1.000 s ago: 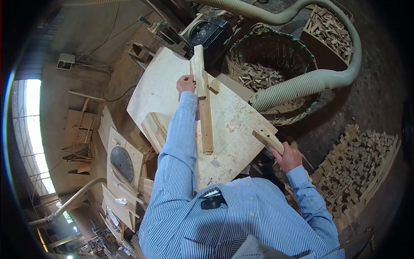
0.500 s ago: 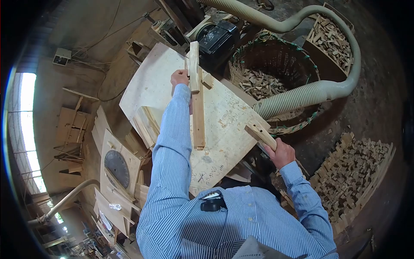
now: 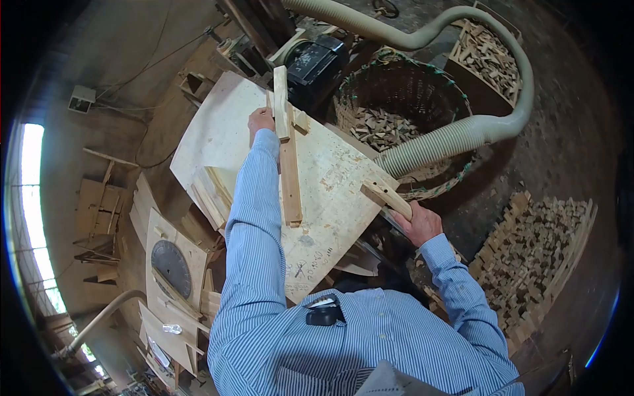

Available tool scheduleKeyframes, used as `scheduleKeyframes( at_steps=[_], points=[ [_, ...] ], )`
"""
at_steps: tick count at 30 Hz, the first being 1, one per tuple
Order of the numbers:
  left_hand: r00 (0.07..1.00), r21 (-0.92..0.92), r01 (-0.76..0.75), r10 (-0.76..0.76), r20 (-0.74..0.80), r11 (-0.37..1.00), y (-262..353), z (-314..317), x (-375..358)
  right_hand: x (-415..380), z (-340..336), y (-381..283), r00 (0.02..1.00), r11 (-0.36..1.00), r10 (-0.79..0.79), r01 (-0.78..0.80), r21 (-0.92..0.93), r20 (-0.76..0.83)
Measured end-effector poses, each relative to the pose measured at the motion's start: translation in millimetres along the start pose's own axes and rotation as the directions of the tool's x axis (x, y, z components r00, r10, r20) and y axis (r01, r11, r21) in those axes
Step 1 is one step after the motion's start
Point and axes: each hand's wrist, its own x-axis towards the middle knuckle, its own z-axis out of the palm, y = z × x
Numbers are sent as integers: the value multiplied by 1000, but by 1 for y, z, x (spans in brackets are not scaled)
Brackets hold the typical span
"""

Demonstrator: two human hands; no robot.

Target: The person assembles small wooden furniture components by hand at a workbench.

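Observation:
My left hand [image 3: 261,119], fingers curled, is at the left side of an upright-lying wooden bar [image 3: 281,102] near the far part of the pale work table [image 3: 218,125]. What its fingers grip is too small to tell. A longer brown wooden strip [image 3: 290,185] lies along the table below that bar, and a small wooden block [image 3: 300,122] sits at its right. At the table's right corner my right hand [image 3: 421,223] is wrapped round the end of a wooden handle [image 3: 387,196] with dark holes in its far part.
A wicker basket [image 3: 340,99] with wood offcuts stands beyond the table, crossed by a ribbed hose [image 3: 436,146]. Stacked wood blocks [image 3: 535,254] lie at right. A dark motor [image 3: 318,61] is behind the table. A round saw blade [image 3: 171,267] rests at left.
The view has shifted, so the table and basket appear slightly farther left. Both hands keep their places at the bar and the handle.

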Motion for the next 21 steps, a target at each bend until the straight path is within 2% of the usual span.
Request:
scheduleKeyframes(
  at_steps=[1,7,12,14,15,16,17,18,20,21],
  points=[
    [999,-21,-3,4,40,1000,-2,0,1,1,-2,0,1000,1000,-3,3,-29,16],
    [998,-51,-50,51,26,997,0,-3,-15,0,-12,-8,999,999,34,-33,-36,42],
    [997,-129,40,-30,74,991,11,-12,-23,-1,-20,-13,998,998,49,-48,-29,46],
    [1000,-72,1,-3,-20,997,-18,6,1,-1,-27,-18,996,998,65,-63,-27,61],
    [1000,-73,5,-6,-18,997,-16,2,1,0,-29,-20,995,997,78,-76,-34,69],
    [980,63,-156,162,-115,986,-13,-5,-1,-1,-30,-21,993,995,91,-88,-41,82],
    [923,211,-297,337,-186,931,-10,-14,-5,-1,-30,-22,992,995,88,-85,-42,87],
    [924,213,-293,334,-188,932,-7,-20,-9,-2,-30,-22,991,995,97,-93,-42,91],
    [888,127,-458,458,28,880,-3,-26,-17,-2,-30,-20,989,994,107,-104,-40,97],
    [889,128,-456,456,31,881,-4,-27,-22,-2,-31,-21,990,993,109,-104,-57,93]
  ],
)
